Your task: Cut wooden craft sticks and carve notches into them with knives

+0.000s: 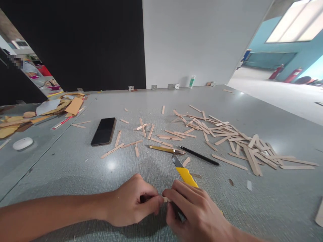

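Yellow plastic marks the utility knife, whose handle runs under the right hand and whose grey blade end juts out beyond the fingers, away from the person. The right fingers are curled around that handle and also pinch a small piece of wood at their tips. The left hand meets it from the other side, its fingers closed narrow on the same piece, so both sets of fingertips touch or nearly touch over it; most of the piece is hidden. Both hands rest low on the grey worktop.

Just beyond the knife's blade lie a gold-coloured pen and a black pencil, near each other. Further out from the right fingers spreads a loose heap of wooden craft sticks, with scattered ones trailing toward the left. Well beyond the left fingers a black smartphone lies flat, screen dark. Cardboard scraps sit far off to the left.
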`<state>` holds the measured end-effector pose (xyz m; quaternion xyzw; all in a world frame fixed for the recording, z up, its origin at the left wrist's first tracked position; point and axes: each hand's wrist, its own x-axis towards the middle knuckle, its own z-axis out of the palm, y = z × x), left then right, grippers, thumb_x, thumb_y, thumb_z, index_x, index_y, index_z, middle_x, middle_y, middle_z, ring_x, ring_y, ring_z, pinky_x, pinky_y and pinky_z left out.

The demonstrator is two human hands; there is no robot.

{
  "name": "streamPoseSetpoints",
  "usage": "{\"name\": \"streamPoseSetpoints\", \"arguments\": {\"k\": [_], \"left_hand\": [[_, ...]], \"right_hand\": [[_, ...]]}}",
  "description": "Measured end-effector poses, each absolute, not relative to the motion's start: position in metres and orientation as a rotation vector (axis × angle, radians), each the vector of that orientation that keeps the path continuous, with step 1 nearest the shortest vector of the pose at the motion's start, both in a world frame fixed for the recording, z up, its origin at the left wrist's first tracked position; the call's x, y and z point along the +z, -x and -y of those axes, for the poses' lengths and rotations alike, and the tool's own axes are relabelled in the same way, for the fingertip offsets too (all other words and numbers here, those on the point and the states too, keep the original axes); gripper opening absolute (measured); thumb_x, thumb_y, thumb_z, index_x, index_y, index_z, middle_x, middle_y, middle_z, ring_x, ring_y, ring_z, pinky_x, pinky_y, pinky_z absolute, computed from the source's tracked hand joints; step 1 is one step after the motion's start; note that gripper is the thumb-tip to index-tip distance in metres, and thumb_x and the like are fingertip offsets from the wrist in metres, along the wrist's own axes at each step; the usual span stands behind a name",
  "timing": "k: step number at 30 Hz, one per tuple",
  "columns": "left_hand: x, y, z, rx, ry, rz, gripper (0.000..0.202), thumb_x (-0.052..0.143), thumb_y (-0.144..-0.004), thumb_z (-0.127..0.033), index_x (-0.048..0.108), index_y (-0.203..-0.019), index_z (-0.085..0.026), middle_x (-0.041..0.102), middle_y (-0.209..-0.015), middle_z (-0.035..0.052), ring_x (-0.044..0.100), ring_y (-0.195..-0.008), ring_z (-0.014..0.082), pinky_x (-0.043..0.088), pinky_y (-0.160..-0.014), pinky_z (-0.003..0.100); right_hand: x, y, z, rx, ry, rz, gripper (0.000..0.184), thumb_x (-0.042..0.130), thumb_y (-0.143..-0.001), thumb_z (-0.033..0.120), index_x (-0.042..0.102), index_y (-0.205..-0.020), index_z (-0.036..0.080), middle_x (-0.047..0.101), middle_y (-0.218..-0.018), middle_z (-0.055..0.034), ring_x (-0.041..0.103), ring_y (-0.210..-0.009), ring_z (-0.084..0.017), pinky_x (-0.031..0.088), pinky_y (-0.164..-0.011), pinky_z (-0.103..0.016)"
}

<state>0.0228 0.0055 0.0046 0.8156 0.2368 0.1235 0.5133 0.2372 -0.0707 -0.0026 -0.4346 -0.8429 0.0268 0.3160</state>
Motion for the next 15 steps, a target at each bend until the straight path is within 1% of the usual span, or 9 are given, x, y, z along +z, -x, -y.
{"name": "streamPoseSetpoints", "arguments": {"k": [4,10,15], "left_hand": [[0.0081,-0.0235,-0.0061,0.266,-1.920,-0.570,0.042,0.053,-0.105,-0.032,0.065,-0.068,-0.015,0.040,-0.050,-0.0065,0.037,-0.047,0.0057,0.026,-0.046,0.018],[0.0095,-0.0244,-0.0071,0.220,-1.862,-0.575,0.048,0.051,-0.107,-0.037,0.064,-0.067,-0.015,0.041,-0.049,-0.0061,0.037,-0.045,0.0058,0.026,-0.044,0.018],[0.0098,-0.0235,-0.0070,0.219,-1.859,-0.572,0.047,0.053,-0.106,-0.036,0.064,-0.066,-0.015,0.040,-0.049,-0.0062,0.036,-0.045,0.0054,0.026,-0.045,0.017]], "right_hand": [[-0.0028,-0.2371,0.0713,-0.029,1.118,2.241,0.028,0.049,-0.093,0.003,0.069,-0.083,0.019,0.057,-0.071,-0.0012,0.055,-0.058,-0.017,0.046,-0.052,-0.031],[-0.0012,-0.2366,0.0701,-0.096,1.098,2.260,0.029,0.048,-0.096,0.003,0.075,-0.095,0.014,0.059,-0.071,-0.0032,0.056,-0.057,-0.020,0.046,-0.048,-0.034],[-0.0020,-0.2379,0.0702,-0.110,1.082,2.268,0.030,0.048,-0.096,0.004,0.077,-0.098,0.012,0.060,-0.071,-0.0034,0.056,-0.056,-0.019,0.047,-0.047,-0.033]]}}
